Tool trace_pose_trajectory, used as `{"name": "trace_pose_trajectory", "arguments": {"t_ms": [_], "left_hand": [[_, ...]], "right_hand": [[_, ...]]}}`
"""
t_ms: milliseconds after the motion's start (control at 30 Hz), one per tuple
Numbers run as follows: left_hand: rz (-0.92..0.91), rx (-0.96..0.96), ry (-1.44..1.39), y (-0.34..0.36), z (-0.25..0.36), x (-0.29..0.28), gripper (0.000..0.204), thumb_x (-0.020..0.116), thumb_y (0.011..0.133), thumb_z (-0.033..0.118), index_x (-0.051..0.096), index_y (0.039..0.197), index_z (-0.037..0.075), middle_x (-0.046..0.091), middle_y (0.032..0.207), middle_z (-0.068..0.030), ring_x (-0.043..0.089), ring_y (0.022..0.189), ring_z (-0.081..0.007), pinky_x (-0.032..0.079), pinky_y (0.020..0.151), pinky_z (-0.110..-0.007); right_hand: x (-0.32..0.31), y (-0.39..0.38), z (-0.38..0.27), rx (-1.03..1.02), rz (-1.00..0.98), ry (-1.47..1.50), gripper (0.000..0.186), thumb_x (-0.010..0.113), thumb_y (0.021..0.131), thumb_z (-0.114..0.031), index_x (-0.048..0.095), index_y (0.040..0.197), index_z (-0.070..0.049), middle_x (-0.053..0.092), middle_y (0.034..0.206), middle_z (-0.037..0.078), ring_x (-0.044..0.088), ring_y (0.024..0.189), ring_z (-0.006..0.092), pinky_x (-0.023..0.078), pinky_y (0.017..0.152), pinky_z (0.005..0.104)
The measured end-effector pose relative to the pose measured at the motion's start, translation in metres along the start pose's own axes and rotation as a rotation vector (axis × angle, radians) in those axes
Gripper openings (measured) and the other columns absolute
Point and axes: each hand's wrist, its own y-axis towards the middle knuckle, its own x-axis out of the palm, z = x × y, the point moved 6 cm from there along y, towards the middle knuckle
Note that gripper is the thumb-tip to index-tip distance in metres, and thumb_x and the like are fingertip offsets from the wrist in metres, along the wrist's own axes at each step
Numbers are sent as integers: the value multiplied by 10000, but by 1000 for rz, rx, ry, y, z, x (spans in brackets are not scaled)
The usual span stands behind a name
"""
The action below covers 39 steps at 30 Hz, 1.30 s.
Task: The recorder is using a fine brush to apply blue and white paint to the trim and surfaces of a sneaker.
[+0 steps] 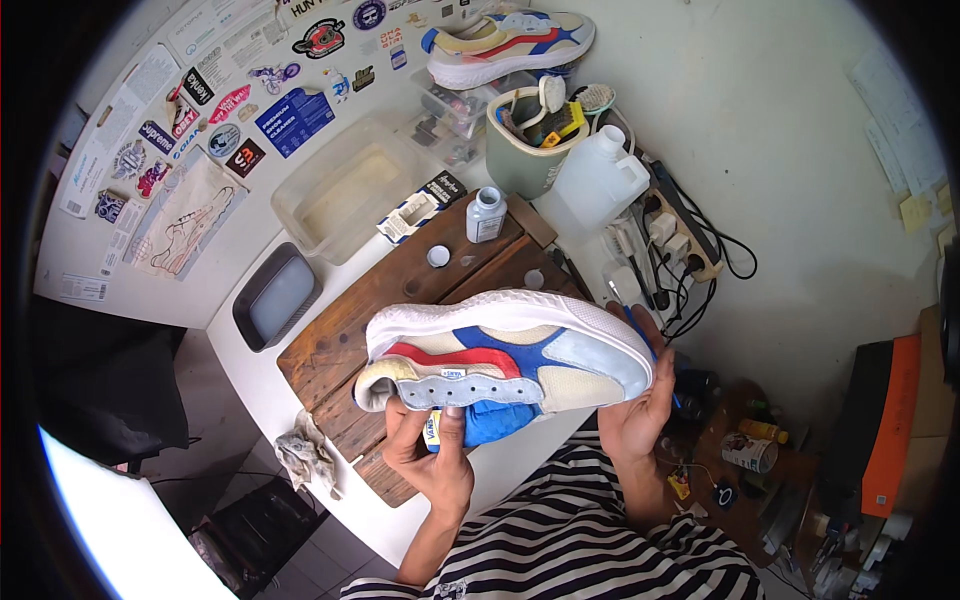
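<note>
A cream, blue and red sneaker is held on its side above a wooden board, white sole upward and toe to the right. My left hand pinches the shoe's collar and tongue area from below, fingers closed on it. My right hand is wrapped round the toe end, partly hidden, with a thin blue stick, maybe a brush, among its fingers. Blue material shows inside the shoe. A small grey bottle, a white cap and a black-and-white box stand beyond it.
A clear tub, grey case, crumpled rag, brush container, white jug and second sneaker surround the board. A power strip with cables lies right; cluttered lower shelf beside me.
</note>
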Motion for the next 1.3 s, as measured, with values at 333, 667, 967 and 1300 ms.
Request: {"name": "trace_pose_trajectory", "arguments": {"t_ms": [333, 667, 967, 1300], "left_hand": [[128, -44, -135, -6, -2, 0, 241, 634, 1049, 139, 727, 1137, -65, 690, 1138, -88, 624, 1040, -147, 474, 966, -292], [51, -179, -369, -23, 20, 13, 462, 586, 1079, 279, 608, 1363, -85, 655, 1322, -173, 617, 1203, -217, 441, 1106, -379], [-69, -395, -588, -43, 24, 44, 579, 596, 1071, 333, 518, 1437, -109, 604, 1408, -214, 589, 1301, -276, 422, 1165, -437], [-103, -447, -576, -48, 13, 56, 550, 584, 1079, 325, 533, 1437, -88, 593, 1424, -210, 575, 1318, -275, 409, 1170, -432]], "right_hand": [[3, 0, -15, -148, -84, 105, 703, 325, 1089, -501, 299, 1604, -23, 325, 1639, 251, 452, 1432, 306, 355, 1187, 555], [-6, -5, -22, -306, -184, -295, 638, 202, 1133, -459, 336, 1559, -3, 431, 1519, 312, 592, 1254, 347, 501, 1072, 526], [-4, -16, -4, -231, -144, -176, 1042, 695, 865, -445, 175, 1596, 87, 324, 1608, 213, 348, 1496, 351, 270, 1230, 480], [4, -5, -7, -154, -170, -34, 819, 662, 916, -285, 251, 1527, 74, 447, 1498, 212, 454, 1400, 305, 380, 1143, 453]]}}
